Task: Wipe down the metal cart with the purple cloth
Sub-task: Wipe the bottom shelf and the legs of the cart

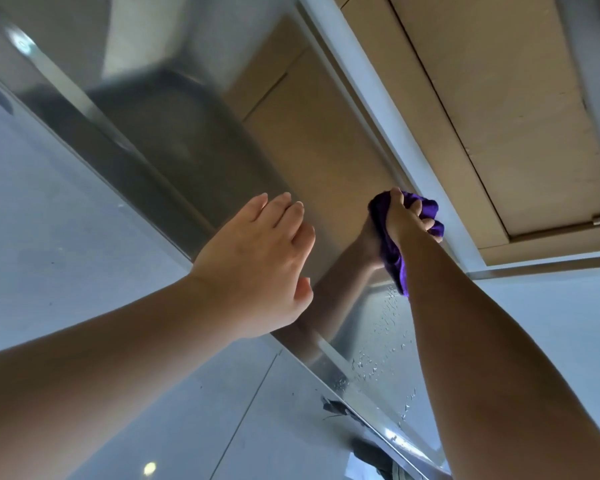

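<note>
Purple cloth (392, 233) is bunched up inside your right hand (407, 220), whose fingers curl tightly round it, and you press it flat against the shiny panel of the metal cart (291, 157). It sits at the far end of this panel, just beside the pale metal edge strip (378, 109) that runs along the panel's right border. A loose tail of the cloth hangs down toward your wrist.

The panel's long axis runs diagonally, from the upper left down to the lower right. Water droplets (388, 344) lie on the panel below the cloth, toward you along this same axis, between the cloth and the lower corner. So I judge that the next stroke should pull the cloth back toward you, along the length of the panel.

Your left hand (257, 258) holds nothing; its fingers are straight and rest on the panel's left edge, well apart from the cloth, probably steadying the cart. The right hand is the one that works.
</note>
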Action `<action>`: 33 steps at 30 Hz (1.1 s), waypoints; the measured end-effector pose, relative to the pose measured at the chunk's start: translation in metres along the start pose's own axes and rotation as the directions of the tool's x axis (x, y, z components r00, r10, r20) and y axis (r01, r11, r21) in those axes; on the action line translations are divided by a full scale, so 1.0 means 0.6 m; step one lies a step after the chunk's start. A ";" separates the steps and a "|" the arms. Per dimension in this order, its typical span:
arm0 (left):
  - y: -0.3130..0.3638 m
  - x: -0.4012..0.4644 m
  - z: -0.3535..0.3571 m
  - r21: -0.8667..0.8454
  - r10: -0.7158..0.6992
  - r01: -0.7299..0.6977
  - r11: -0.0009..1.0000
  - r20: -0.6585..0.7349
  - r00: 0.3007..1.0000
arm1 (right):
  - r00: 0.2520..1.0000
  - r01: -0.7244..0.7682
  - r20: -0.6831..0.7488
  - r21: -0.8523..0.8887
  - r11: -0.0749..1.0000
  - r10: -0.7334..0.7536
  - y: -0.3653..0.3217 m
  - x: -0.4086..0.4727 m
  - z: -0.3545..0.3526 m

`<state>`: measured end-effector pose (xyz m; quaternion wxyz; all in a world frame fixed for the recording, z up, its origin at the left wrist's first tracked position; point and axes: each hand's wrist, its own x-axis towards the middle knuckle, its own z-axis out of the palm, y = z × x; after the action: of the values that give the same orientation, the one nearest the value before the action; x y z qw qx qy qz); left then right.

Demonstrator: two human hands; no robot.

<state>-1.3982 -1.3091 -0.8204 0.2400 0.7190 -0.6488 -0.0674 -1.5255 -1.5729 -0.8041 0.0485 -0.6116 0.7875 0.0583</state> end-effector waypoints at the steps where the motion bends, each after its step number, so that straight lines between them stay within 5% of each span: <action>1: 0.001 0.000 -0.001 0.005 0.000 0.000 1.000 0.005 1.000 | 0.998 -0.060 0.017 0.024 0.998 0.059 -0.004 0.001 -0.001; 8: -0.001 0.004 -0.007 0.034 0.018 -0.019 0.999 0.036 0.999 | 0.981 -0.193 0.006 0.089 0.977 0.193 -0.013 -0.022 0.006; 17: 0.003 0.003 -0.030 0.136 0.034 -0.054 0.989 0.151 0.988 | 0.983 -0.185 0.026 0.042 0.982 0.184 0.008 -0.120 0.015; 21: -0.001 0.001 -0.032 0.125 0.063 -0.083 0.989 0.156 0.986 | 0.994 -0.099 0.042 0.011 0.995 0.099 0.031 -0.182 0.020; 27: -0.011 -0.008 -0.015 0.031 0.350 -0.351 0.936 0.036 0.936 | 0.998 0.052 0.047 0.000 0.999 -0.052 0.068 -0.273 0.029; 33: -0.011 -0.005 -0.015 0.014 0.366 -0.370 0.929 0.106 0.924 | 0.975 0.224 -0.006 -0.049 0.973 -0.224 0.106 -0.351 0.040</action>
<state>-1.3894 -1.3037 -0.8161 0.2032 0.5840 -0.7845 -0.0468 -1.5348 -1.3520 -0.7948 0.0357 -0.6977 0.7123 0.0680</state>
